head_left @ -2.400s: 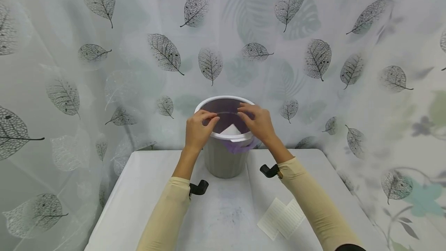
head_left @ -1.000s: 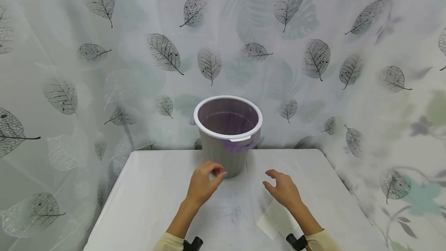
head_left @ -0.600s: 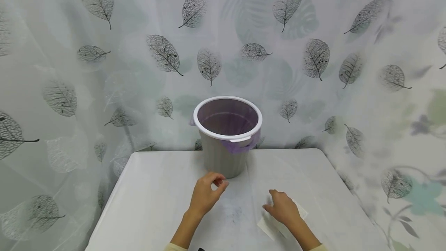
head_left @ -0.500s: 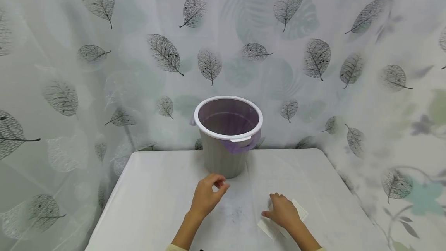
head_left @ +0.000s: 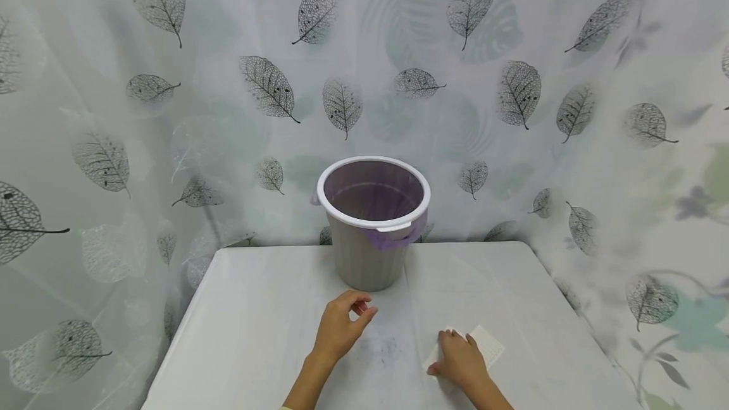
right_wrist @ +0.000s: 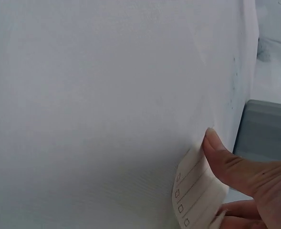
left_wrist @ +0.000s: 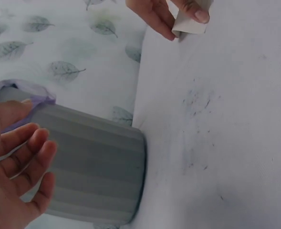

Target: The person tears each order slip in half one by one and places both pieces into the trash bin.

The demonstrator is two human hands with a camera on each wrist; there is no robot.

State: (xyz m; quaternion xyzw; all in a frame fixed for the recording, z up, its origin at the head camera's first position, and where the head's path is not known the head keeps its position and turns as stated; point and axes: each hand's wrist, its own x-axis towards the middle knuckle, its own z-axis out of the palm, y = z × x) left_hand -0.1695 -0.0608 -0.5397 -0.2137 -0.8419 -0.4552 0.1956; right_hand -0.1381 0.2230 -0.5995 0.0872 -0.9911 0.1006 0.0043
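Observation:
On the right of the table my right hand point(head_left: 462, 359) pinches a slip of lined paper point(right_wrist: 195, 191) with printed checkboxes. The slip bows up between thumb and fingers, and in the left wrist view the paper point(left_wrist: 190, 24) shows a bent edge. Part of a second paper slip point(head_left: 488, 345) shows beside the hand in the head view. My left hand point(head_left: 338, 328) hovers in front of the bin with nothing in it, fingers loosely bent and thumb apart. The grey waste bin point(head_left: 367, 264) stands upright with a white rim and a purple liner point(head_left: 387, 240) hanging over its side.
The white-covered table point(head_left: 256, 321) has dark smudges point(head_left: 387, 348) between the two hands. A leaf-print curtain point(head_left: 370, 112) hangs behind and at both sides, close to the table's back edge.
Both hands have come away from the bin's mouth, where a white piece showed between them. My right hand has come down onto the paper slips and taken hold; the left hand has lowered towards me.

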